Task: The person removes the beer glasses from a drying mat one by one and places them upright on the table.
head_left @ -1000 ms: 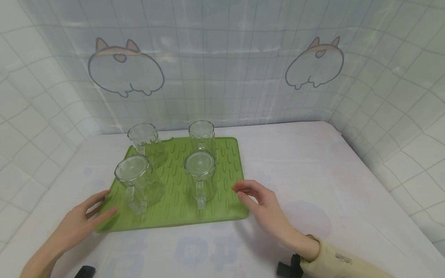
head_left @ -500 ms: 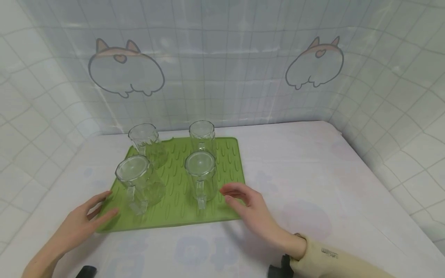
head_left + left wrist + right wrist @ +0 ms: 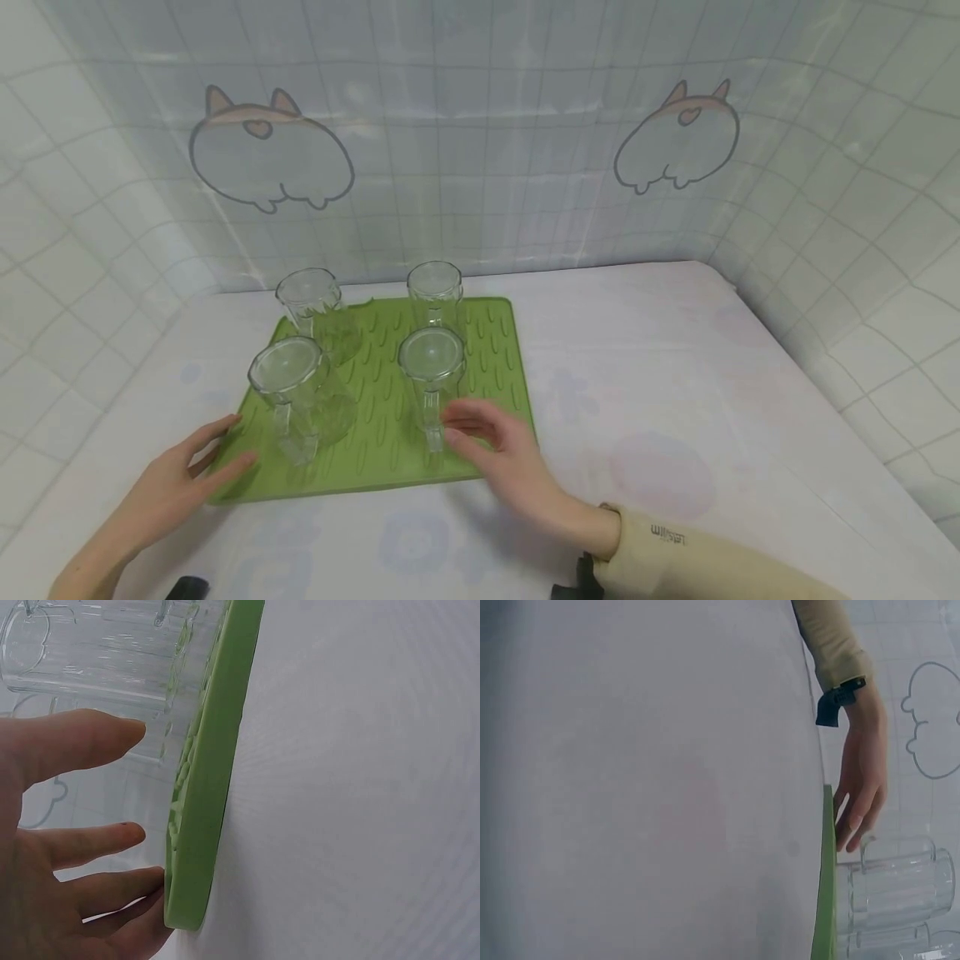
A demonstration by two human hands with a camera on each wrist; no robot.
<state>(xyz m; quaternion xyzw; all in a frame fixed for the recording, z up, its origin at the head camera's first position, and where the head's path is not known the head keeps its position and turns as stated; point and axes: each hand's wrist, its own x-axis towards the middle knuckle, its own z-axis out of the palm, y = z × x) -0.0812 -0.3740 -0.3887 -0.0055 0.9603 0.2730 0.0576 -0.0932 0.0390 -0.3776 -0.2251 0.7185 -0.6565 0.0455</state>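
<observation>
Several clear glass mugs stand on a green ridged mat in the head view: a front-right mug [image 3: 432,367], a front-left mug [image 3: 292,375], a back-left mug [image 3: 309,293] and a back-right mug [image 3: 435,287]. The mat [image 3: 375,467] lies flat. At its front-left corner is my left hand [image 3: 168,483], fingers spread; the left wrist view shows a fingertip against the mat's edge [image 3: 202,825]. My right hand [image 3: 502,450] hovers over the mat's front right, fingers bent with a gap to the thumb, beside the front-right mug's handle. Whether it touches the handle cannot be told.
A pale printed cloth [image 3: 645,375] covers the table. White grid-patterned sheeting [image 3: 480,167] with cartoon animals rises behind it and at both sides. The right wrist view shows my left forearm's sleeve [image 3: 832,645] with a black wrist mount [image 3: 832,705].
My right hand has moved left from the mat's right edge to the front-right mug's handle. The left hand, mugs and mat have stayed in place.
</observation>
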